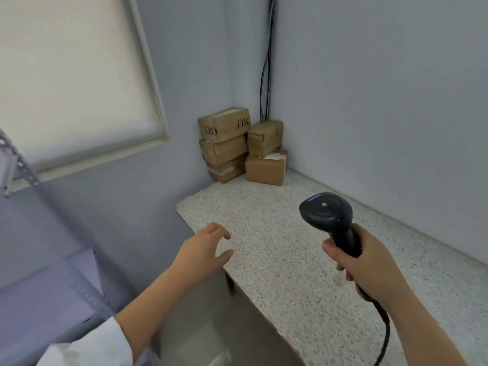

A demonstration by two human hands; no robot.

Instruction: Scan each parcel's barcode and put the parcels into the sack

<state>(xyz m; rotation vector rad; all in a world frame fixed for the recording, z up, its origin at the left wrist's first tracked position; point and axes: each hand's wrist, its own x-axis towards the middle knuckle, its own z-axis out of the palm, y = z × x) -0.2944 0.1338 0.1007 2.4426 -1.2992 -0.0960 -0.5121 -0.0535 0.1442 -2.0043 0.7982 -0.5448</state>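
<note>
The right hand (369,262) grips a black scanner (330,220) by its handle above the speckled table (277,260), the empty left hand (203,249) hovers with fingers spread over the table's near edge, and brown parcels (243,146) sit stacked well beyond both, in the far corner.

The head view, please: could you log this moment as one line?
right hand: holds scanner | left hand: open, empty, over counter edge | parcels: stacked in far corner, untouched
</note>
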